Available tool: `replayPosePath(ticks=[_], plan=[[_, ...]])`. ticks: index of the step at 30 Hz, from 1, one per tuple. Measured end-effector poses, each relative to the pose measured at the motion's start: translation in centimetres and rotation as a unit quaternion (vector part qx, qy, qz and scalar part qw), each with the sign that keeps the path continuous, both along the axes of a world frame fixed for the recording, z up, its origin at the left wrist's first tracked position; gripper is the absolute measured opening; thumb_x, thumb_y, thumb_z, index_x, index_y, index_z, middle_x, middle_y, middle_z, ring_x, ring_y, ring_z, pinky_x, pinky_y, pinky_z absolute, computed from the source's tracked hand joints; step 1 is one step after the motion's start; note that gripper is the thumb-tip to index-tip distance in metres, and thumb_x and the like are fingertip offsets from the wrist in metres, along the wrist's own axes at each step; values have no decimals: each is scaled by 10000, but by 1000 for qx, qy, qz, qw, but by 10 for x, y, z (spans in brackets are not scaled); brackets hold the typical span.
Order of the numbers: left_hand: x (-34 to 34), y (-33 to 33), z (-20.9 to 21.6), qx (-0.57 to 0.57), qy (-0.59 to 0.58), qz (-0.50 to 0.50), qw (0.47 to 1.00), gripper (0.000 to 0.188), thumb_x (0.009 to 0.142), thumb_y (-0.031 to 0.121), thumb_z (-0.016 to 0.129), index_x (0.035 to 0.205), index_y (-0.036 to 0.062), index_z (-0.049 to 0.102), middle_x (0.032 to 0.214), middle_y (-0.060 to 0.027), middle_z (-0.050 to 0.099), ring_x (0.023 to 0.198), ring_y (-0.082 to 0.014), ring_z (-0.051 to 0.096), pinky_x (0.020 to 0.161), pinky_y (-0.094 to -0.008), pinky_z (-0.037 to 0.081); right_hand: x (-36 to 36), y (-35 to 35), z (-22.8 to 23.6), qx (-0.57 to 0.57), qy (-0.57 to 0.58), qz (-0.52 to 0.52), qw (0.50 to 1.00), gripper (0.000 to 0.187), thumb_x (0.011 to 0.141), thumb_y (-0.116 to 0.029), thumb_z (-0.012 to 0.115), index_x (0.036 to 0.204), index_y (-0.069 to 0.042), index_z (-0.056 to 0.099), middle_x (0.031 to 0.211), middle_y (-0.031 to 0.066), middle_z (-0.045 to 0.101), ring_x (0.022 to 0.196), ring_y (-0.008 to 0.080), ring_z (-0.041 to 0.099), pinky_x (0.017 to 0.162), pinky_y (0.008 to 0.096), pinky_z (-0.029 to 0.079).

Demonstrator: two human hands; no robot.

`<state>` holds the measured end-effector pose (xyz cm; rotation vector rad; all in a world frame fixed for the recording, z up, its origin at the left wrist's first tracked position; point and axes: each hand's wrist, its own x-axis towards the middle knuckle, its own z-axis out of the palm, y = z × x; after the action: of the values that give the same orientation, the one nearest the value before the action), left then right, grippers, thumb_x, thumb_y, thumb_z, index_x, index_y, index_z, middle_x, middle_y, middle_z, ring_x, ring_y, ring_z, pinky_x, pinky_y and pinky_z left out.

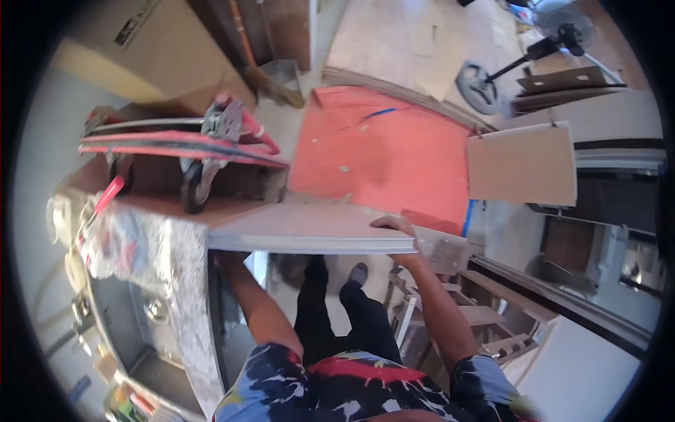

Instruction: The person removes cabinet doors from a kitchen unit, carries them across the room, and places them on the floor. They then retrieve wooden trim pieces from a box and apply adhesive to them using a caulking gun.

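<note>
White panel (pixel 302 228): was held level in front of the body, its left end beside the right edge of the tabletop (pixel 184 302) near the far corner; contact there could not be told.
Right hand (pixel 395 232): was closed around the panel's right end, fingers bent over the top face.
Left hand (pixel 226 263): was mostly hidden beneath the left end; its grip could not be told.
Panel surface: was flat, smooth and rectangular, with thin layered lines along the near edge.
Tabletop finish: was pale, mottled grey.
Floor sheet (pixel 380 155): was red and wrinkled, beyond the panel.
</note>
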<state>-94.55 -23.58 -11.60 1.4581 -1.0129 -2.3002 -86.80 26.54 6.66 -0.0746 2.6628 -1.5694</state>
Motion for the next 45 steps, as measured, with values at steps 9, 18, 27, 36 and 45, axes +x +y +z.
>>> replayPosePath(ticks=[9,18,27,36,45], plan=[[-7,-11,4,40,-21,42,998,282,893,279,457,951,38,590,858,-102,553,803,-187,543,768,-351,475,-12,-5,24,-118,-116,-13,986,306,740,-122,667,1026,-20,625,1008,95,634,965,177,594,892,290,440],[-6,-14,24,68,27,97,993,277,901,271,422,893,45,581,730,-65,513,682,-167,517,702,-339,478,-10,3,16,-142,-73,-21,987,334,731,-158,669,1027,-5,649,1035,146,656,980,233,627,866,321,466],[24,29,60,273,172,132,937,290,909,264,387,836,52,571,602,-27,473,561,-146,492,635,-327,481,14,12,68,-107,-135,-3,985,412,677,-121,738,1062,-6,648,1063,163,652,1011,229,625,888,316,466],[46,152,108,307,69,174,933,280,858,229,424,941,23,594,820,-73,563,777,-196,559,810,-393,462,55,62,143,-19,-152,-51,987,372,665,-100,761,1009,-3,658,986,150,672,932,239,655,826,313,505],[-11,246,187,412,170,-84,891,431,897,496,496,762,97,586,642,3,529,616,-119,519,751,-375,505,101,115,261,96,-56,-64,992,353,630,-20,687,981,-27,653,921,162,665,853,310,654,743,355,530]])
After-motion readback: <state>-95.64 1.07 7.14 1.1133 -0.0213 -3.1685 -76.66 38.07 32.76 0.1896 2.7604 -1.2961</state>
